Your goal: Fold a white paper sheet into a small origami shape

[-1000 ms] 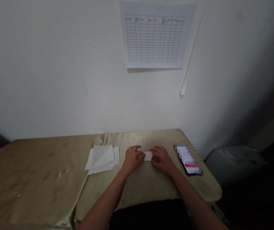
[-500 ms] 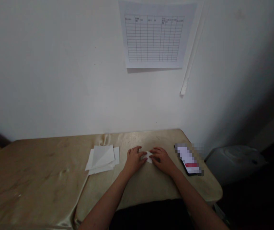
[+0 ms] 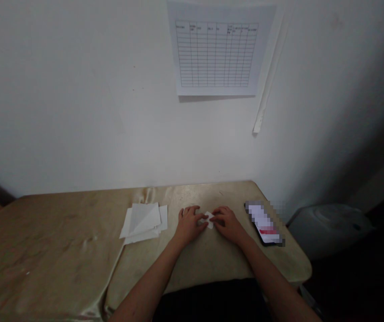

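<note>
A small white folded piece of paper (image 3: 209, 219) lies on the tan table (image 3: 61, 241) near its far right part. My left hand (image 3: 188, 223) presses on its left side with curled fingers. My right hand (image 3: 227, 221) pinches its right side, fingertips meeting the left hand's over the paper. Most of the paper is hidden under my fingers.
A loose stack of white paper sheets (image 3: 145, 220) lies just left of my left hand. A phone (image 3: 264, 222) with a lit screen rests near the table's right edge. A printed grid sheet (image 3: 216, 51) hangs on the white wall. A grey bin (image 3: 326, 226) stands beyond the table's right side.
The paper showed as a flat white strip between my hands one second ago. My fingers have since closed in over it, and only a small folded corner shows.
</note>
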`<state>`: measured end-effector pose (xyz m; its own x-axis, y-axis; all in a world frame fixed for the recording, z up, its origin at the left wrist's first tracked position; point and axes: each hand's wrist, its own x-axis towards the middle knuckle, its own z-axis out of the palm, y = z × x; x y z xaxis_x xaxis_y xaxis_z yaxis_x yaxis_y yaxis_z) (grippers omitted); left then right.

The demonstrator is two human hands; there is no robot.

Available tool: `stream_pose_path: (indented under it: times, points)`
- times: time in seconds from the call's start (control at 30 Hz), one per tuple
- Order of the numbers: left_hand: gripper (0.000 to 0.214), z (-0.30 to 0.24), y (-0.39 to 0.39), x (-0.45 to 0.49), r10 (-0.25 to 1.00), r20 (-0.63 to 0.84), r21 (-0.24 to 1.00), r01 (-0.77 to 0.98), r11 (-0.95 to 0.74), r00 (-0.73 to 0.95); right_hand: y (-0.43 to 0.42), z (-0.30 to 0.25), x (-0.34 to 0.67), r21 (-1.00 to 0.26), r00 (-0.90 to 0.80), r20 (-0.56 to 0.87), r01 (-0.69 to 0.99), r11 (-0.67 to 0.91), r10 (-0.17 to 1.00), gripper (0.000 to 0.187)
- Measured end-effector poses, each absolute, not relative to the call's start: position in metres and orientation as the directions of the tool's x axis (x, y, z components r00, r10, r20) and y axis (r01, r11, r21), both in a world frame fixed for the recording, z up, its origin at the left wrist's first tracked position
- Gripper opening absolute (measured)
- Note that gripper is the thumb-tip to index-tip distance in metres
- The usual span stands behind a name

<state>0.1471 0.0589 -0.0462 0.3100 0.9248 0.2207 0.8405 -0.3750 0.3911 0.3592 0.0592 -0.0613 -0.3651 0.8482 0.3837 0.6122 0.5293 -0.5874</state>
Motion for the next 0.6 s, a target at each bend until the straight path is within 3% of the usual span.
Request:
stream_pose_path:
  times: [0.4,0.6]
  points:
    - [0.035,-0.0411,0.0557,0.1501,0.940,0.160,0.352,0.872,-0.341,0.302,0.0617,-0.0637,0.3600,-0.613,-0.364,0.388,0.584,0.533,0.846,0.032]
    - [0.028,-0.0402,0.0552,0.1522,0.940,0.156,0.349,0.874,-0.340,0.304,0.0621,-0.0636,0.3604,-0.629,-0.340,0.421,0.559,0.541,0.841,0.032]
